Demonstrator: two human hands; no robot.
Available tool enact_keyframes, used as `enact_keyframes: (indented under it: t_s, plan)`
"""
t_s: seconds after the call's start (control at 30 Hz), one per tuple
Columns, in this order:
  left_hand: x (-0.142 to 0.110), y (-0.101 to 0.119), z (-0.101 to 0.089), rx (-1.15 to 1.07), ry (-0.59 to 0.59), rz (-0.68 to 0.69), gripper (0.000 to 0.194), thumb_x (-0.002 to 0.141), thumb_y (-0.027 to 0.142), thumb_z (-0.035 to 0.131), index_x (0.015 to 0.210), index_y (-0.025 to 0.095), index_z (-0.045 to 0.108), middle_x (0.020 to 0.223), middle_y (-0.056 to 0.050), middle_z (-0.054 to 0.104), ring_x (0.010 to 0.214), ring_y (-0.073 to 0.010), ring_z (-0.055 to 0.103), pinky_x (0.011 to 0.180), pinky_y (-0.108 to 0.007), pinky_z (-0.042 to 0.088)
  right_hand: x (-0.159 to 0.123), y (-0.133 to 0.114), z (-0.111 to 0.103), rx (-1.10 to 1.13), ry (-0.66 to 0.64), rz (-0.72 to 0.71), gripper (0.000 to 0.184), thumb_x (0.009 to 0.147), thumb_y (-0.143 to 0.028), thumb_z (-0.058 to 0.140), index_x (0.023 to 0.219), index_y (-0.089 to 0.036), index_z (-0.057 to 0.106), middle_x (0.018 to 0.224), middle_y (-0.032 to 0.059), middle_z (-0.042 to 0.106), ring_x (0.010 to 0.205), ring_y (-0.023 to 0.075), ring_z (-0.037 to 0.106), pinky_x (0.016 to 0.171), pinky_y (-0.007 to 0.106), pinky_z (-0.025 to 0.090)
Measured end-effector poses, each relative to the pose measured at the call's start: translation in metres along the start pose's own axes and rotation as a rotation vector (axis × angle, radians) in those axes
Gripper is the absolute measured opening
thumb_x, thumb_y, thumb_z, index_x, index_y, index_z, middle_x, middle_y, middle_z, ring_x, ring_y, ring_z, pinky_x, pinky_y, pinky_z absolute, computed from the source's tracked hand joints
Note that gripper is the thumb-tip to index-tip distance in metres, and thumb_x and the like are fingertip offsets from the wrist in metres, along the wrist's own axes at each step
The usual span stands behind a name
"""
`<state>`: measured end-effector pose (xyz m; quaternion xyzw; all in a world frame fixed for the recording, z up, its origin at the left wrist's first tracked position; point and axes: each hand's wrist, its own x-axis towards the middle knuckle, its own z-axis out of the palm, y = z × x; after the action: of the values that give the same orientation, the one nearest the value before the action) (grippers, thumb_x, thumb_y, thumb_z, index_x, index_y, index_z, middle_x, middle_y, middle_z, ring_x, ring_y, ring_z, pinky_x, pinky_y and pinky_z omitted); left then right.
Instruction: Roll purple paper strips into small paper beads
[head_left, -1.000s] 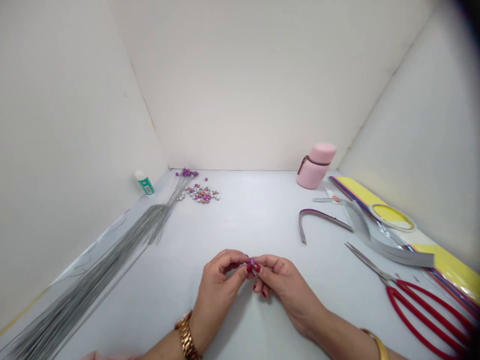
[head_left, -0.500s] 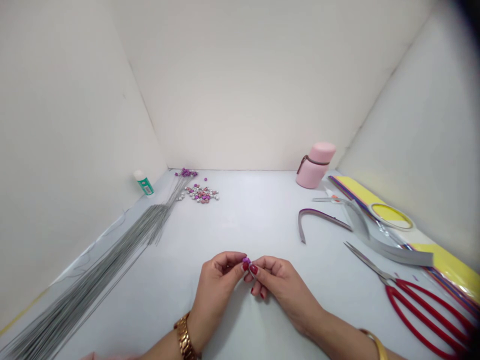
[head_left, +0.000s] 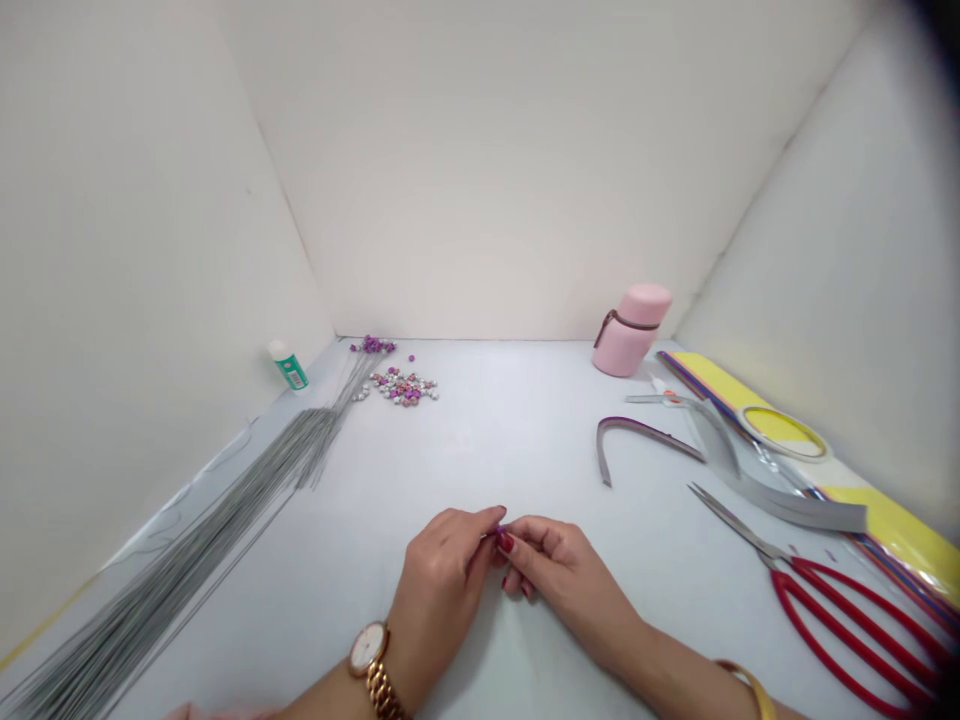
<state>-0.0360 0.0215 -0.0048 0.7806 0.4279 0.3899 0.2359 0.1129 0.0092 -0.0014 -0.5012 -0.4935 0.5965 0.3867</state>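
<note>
A small purple piece (head_left: 499, 531), its shape mostly hidden by fingers, sits just above the table (head_left: 510, 440) where the 2 hands meet. The right hand (head_left: 564, 572), at 4 o'clock from it, pinches it between thumb and forefinger. The left hand (head_left: 442, 570), at 8 o'clock, is turned knuckles up with its fingertips close against the piece; its thumb tip is hidden, so I cannot tell whether it grips. A gold watch with a white dial (head_left: 368, 648) circles the left wrist. From the piece, a pile of silver, pink and purple beads (head_left: 405, 388) lies at 11 o'clock, a long bundle of thin grey wires (head_left: 202, 543) at 9, and a green-and-white glue stick (head_left: 291, 370) at 10. A pink bottle with a dark strap (head_left: 621, 350) stands at 1 o'clock, a bent grey strip (head_left: 652, 431) lies at 2, and red-handled metal scissors (head_left: 776, 562) at 3.
</note>
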Motion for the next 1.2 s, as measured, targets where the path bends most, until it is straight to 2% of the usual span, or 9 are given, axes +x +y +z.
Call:
enact_keyframes:
  t_s: [0.1, 0.17, 0.3, 0.4, 0.57, 0.83, 1.0, 1.1, 1.2]
  plan:
    - [-0.001, 0.002, 0.0, 0.042, -0.04, 0.09, 0.028, 0.082, 0.01, 0.046, 0.107, 0.017, 0.056, 0.081, -0.005, 0.066, 0.074, -0.0156, 0.058, 0.07, -0.027, 0.046, 0.0, 0.0, 0.0, 0.028, 0.011, -0.009, 0.029, 0.079, -0.041, 0.051, 0.07, -0.015, 0.061, 0.054, -0.0012, 0.056, 0.049, 0.0103, 0.048, 0.049, 0.022, 0.035]
    - [-0.001, 0.004, -0.001, 0.01, -0.054, 0.074, 0.03, 0.081, 0.009, 0.047, 0.109, 0.018, 0.054, 0.085, -0.005, 0.065, 0.077, -0.0156, 0.058, 0.073, -0.028, 0.046, 0.001, -0.001, -0.001, 0.058, 0.005, -0.027, 0.027, 0.08, -0.039, 0.05, 0.077, -0.015, 0.062, 0.056, -0.001, 0.056, 0.05, 0.0104, 0.049, 0.049, 0.022, 0.035]
    - [0.001, 0.003, -0.002, -0.158, -0.015, -0.139, 0.027, 0.081, 0.013, 0.048, 0.107, 0.019, 0.055, 0.095, -0.006, 0.062, 0.085, -0.0158, 0.058, 0.076, -0.027, 0.046, 0.0, -0.001, -0.001, 0.1, -0.029, -0.029, 0.021, 0.081, -0.032, 0.051, 0.085, -0.014, 0.062, 0.056, -0.0009, 0.057, 0.051, 0.0101, 0.049, 0.049, 0.021, 0.035]
    - [0.004, 0.001, -0.002, -0.322, -0.048, -0.27, 0.017, 0.082, 0.017, 0.048, 0.093, 0.018, 0.061, 0.086, -0.005, 0.06, 0.075, -0.014, 0.059, 0.067, -0.024, 0.048, 0.001, 0.001, 0.0, 0.096, -0.049, -0.019, 0.021, 0.082, -0.031, 0.05, 0.082, -0.014, 0.063, 0.056, -0.0009, 0.057, 0.05, 0.0096, 0.049, 0.049, 0.021, 0.035]
    - [0.009, 0.001, -0.001, -0.474, -0.068, -0.331, 0.015, 0.081, 0.019, 0.05, 0.075, 0.015, 0.062, 0.069, -0.001, 0.056, 0.064, -0.0124, 0.057, 0.063, -0.023, 0.046, 0.002, 0.003, -0.001, 0.09, -0.038, -0.004, 0.023, 0.081, -0.033, 0.051, 0.073, -0.014, 0.062, 0.055, -0.001, 0.057, 0.048, 0.0086, 0.047, 0.048, 0.02, 0.035]
    - [0.01, 0.003, -0.001, -0.637, -0.087, -0.533, 0.011, 0.075, 0.023, 0.056, 0.072, 0.013, 0.061, 0.06, -0.001, 0.06, 0.059, -0.0133, 0.057, 0.06, -0.024, 0.045, 0.002, 0.004, 0.0, 0.096, -0.03, 0.013, 0.021, 0.079, -0.032, 0.054, 0.071, -0.013, 0.06, 0.06, 0.0003, 0.061, 0.048, 0.0077, 0.05, 0.046, 0.019, 0.035]
    - [0.011, 0.001, -0.001, -0.57, -0.048, -0.639, 0.014, 0.074, 0.025, 0.057, 0.074, 0.013, 0.062, 0.065, -0.003, 0.064, 0.064, -0.0144, 0.057, 0.062, -0.024, 0.045, 0.004, 0.005, 0.0, 0.069, 0.011, 0.069, 0.02, 0.077, -0.03, 0.056, 0.068, -0.013, 0.059, 0.053, -0.001, 0.059, 0.046, 0.0076, 0.05, 0.045, 0.019, 0.034]
    - [0.009, 0.0, 0.001, -0.502, -0.02, -0.624, 0.012, 0.073, 0.025, 0.058, 0.075, 0.014, 0.064, 0.068, -0.003, 0.065, 0.065, -0.0144, 0.058, 0.061, -0.023, 0.046, 0.003, 0.005, 0.0, 0.101, -0.002, 0.08, 0.023, 0.077, -0.033, 0.056, 0.068, -0.013, 0.059, 0.052, -0.0008, 0.059, 0.045, 0.0076, 0.05, 0.044, 0.019, 0.034]
    - [0.007, 0.0, 0.001, -0.369, 0.024, -0.46, 0.009, 0.075, 0.021, 0.056, 0.075, 0.016, 0.064, 0.071, -0.003, 0.065, 0.067, -0.0142, 0.059, 0.062, -0.023, 0.046, 0.001, 0.004, 0.001, 0.155, -0.016, 0.088, 0.022, 0.076, -0.033, 0.057, 0.071, -0.012, 0.061, 0.06, 0.0015, 0.062, 0.047, 0.0077, 0.051, 0.044, 0.019, 0.034]
